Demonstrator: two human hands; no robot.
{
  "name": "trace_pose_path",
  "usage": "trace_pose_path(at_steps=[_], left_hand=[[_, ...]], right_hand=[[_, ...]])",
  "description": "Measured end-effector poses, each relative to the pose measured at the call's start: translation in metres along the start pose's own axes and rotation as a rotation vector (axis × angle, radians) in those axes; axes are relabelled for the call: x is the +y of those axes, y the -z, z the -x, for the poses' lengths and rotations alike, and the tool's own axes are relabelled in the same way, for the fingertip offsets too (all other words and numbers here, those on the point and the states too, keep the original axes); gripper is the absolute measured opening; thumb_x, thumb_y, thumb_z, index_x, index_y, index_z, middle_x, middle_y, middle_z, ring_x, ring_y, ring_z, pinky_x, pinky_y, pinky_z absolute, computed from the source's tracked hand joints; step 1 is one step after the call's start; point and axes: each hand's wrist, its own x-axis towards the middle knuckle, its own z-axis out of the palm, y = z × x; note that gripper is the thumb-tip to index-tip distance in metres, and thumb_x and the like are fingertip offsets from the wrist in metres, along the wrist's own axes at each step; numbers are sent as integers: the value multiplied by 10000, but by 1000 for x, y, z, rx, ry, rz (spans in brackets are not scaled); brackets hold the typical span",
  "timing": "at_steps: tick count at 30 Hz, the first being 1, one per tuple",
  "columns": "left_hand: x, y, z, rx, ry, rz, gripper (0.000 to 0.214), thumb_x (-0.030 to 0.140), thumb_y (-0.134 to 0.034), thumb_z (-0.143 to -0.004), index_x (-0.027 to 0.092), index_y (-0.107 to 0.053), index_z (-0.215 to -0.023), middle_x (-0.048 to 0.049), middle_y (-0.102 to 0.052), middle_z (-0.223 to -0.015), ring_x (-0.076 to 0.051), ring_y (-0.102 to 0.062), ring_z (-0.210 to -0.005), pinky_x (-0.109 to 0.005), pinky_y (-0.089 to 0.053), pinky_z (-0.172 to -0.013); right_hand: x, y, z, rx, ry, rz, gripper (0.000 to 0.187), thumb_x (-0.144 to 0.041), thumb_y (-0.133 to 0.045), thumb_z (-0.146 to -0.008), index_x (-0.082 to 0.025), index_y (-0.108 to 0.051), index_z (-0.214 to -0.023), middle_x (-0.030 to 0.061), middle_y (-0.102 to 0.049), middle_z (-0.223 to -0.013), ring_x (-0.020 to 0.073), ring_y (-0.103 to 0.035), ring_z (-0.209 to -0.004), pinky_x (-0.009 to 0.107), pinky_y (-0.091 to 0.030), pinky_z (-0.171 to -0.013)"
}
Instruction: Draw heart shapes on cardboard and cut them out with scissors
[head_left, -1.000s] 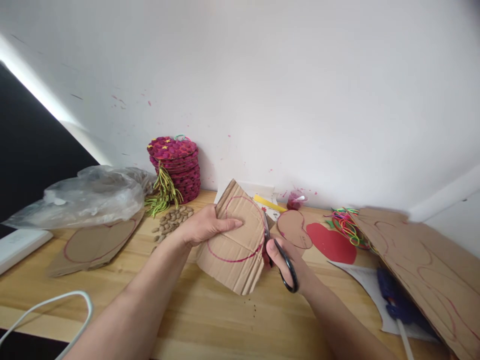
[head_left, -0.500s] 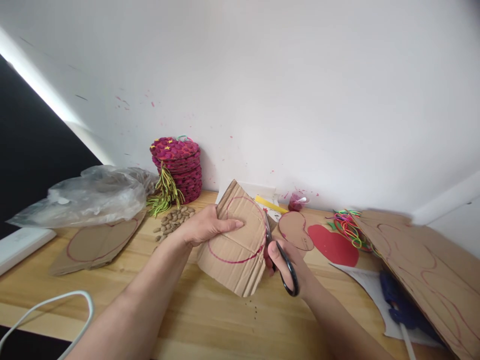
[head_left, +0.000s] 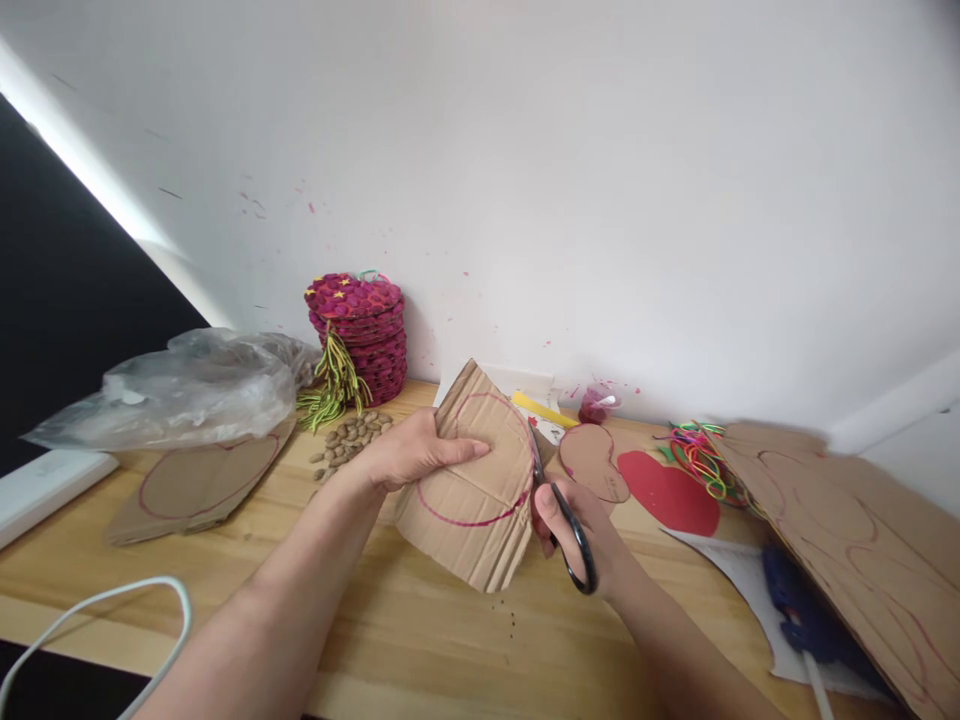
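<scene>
A piece of corrugated cardboard with a heart-like outline drawn in magenta is held up over the wooden table. My left hand grips its left side, thumb on the front face and the other fingers hidden behind. In my right hand is a pair of scissors with black handles, thumb through one loop. The blades lie along the right side of the drawn outline, on the cardboard's cut edge. Just right of them, a cut cardboard heart and a red heart rest on the table.
At the back left stand a magenta woven box with a green tassel, a plastic bag and a pile of shells or nuts. Marked cardboard, coloured cords and a blue glue gun lie right. A white cable loops front left.
The view has shifted very slightly, so the background sits a little to the right. Both hands, the scissors and the cardboard keep nearly the same position.
</scene>
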Motion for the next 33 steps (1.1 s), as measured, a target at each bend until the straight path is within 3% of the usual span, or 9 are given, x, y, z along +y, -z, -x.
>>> trace_pose_path(at_steps=[21, 33], left_hand=[[0, 1, 1, -31, -5, 57, 524, 435, -931, -675, 159, -779, -1093, -106, -809, -1152, -308, -763, -1059, -392, -619, -936], [2, 0, 1, -30, 13, 60, 551, 440, -930, -668, 145, -775, -1107, -128, -803, -1172, -306, -769, -1040, -388, -621, -915]], right_hand=[[6, -11, 5, 29, -120, -195, 627, -844, -478, -896, -267, -379, -672, -24, -445, -572, 150, -480, -433, 307, -423, -392], [13, -14, 5, 60, -120, -153, 622, -850, -517, -870, -273, -375, -689, -32, -427, -537, 149, -462, -396, 304, -395, -372]])
